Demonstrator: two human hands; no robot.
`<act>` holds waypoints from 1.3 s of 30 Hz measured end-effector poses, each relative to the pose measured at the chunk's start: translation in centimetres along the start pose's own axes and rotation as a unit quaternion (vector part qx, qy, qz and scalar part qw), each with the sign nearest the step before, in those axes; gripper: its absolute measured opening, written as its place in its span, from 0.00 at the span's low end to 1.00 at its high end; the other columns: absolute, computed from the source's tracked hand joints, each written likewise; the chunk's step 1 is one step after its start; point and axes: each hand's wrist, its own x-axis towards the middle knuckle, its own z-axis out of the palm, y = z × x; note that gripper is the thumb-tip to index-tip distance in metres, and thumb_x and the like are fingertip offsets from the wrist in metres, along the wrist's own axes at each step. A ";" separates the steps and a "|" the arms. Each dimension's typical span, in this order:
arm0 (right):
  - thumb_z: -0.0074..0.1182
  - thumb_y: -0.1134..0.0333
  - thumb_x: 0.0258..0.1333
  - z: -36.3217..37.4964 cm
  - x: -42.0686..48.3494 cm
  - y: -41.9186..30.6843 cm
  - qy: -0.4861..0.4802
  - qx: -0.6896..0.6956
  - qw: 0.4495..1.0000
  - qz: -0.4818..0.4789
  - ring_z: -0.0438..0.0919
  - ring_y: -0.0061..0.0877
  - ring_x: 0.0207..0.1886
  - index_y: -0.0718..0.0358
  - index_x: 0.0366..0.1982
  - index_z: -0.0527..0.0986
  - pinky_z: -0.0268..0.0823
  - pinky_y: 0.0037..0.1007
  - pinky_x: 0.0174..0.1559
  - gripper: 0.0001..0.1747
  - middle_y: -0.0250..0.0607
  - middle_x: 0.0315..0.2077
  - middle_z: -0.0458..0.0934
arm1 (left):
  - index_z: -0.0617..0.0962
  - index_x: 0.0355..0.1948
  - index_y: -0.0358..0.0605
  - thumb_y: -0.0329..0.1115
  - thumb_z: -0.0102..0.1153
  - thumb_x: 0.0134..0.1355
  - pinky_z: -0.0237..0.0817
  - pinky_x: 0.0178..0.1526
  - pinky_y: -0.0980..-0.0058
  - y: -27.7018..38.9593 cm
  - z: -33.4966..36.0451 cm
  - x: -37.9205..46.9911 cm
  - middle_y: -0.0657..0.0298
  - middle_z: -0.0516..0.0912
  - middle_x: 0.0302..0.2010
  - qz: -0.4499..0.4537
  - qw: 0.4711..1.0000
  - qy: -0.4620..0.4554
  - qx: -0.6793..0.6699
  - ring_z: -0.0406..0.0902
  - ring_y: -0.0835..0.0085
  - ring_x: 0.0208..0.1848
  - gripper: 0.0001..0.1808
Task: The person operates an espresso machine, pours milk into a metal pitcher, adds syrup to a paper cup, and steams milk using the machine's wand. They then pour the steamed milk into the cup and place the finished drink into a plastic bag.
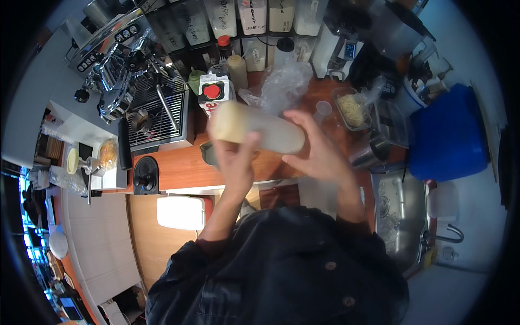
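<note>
Both of my hands hold a translucent plastic container (270,129) with a pale yellow lid (231,122), tipped on its side above the wooden counter. Motion blurs the lid end. My left hand (235,162) grips around the lid end, its thumb on the near side. At the other end my right hand (321,150) cups the base with thumb and fingers spread around it. Behind the lid stands a carton with a red cap (212,92). A metal pitcher (209,154) is partly hidden behind my left hand. Beyond the container lies a crumpled clear plastic bag (286,83).
An espresso machine (118,81) and a tamping stand (145,176) are on the left. Squeeze bottles (237,67) and labelled bins line the back. To the right are a tub of shredded food (352,109), a steel pitcher (370,150), a blue container (449,134) and a sink (400,227).
</note>
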 end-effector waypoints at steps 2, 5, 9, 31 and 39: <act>0.70 0.75 0.50 1.6 -2.1 2.8 0.047 0.087 0.995 -0.006 0.74 0.41 0.67 0.60 0.73 0.59 0.67 0.39 0.67 0.51 0.51 0.65 0.71 | 0.62 0.74 0.37 0.32 0.76 0.59 0.64 0.70 0.66 -1.6 3.1 -0.9 0.54 0.73 0.66 0.031 0.988 -0.120 0.095 0.72 0.66 0.68 0.47; 0.71 0.74 0.50 0.8 -3.5 5.0 0.097 0.087 0.991 -0.028 0.71 0.42 0.70 0.61 0.78 0.51 0.64 0.42 0.70 0.58 0.56 0.69 0.66 | 0.59 0.76 0.35 0.34 0.75 0.60 0.59 0.72 0.61 -3.6 4.8 -2.5 0.48 0.70 0.69 0.084 0.959 -0.168 0.213 0.68 0.60 0.72 0.49; 0.74 0.72 0.49 -6.3 -2.5 1.7 0.276 0.059 0.953 -0.107 0.70 0.43 0.67 0.60 0.73 0.55 0.65 0.45 0.68 0.54 0.55 0.63 0.69 | 0.61 0.76 0.36 0.28 0.66 0.65 0.57 0.74 0.58 -5.5 1.7 -4.9 0.47 0.66 0.71 0.181 0.895 -0.108 0.393 0.64 0.56 0.75 0.41; 0.69 0.64 0.57 -4.5 -3.4 2.5 0.388 0.056 0.904 -0.174 0.79 0.44 0.56 0.67 0.62 0.64 0.77 0.46 0.57 0.36 0.56 0.56 0.70 | 0.38 0.80 0.30 0.34 0.71 0.60 0.43 0.80 0.53 -16.5 -3.6 -5.4 0.32 0.49 0.79 0.087 0.905 0.080 0.408 0.50 0.39 0.81 0.62; 0.73 0.70 0.53 -3.8 -2.4 3.1 0.362 -0.008 0.926 -0.103 0.77 0.37 0.54 0.66 0.61 0.66 0.76 0.36 0.56 0.37 0.51 0.55 0.71 | 0.37 0.80 0.32 0.32 0.80 0.51 0.48 0.79 0.56 -15.7 -2.7 -2.5 0.34 0.54 0.78 0.102 0.903 0.122 0.400 0.54 0.44 0.80 0.71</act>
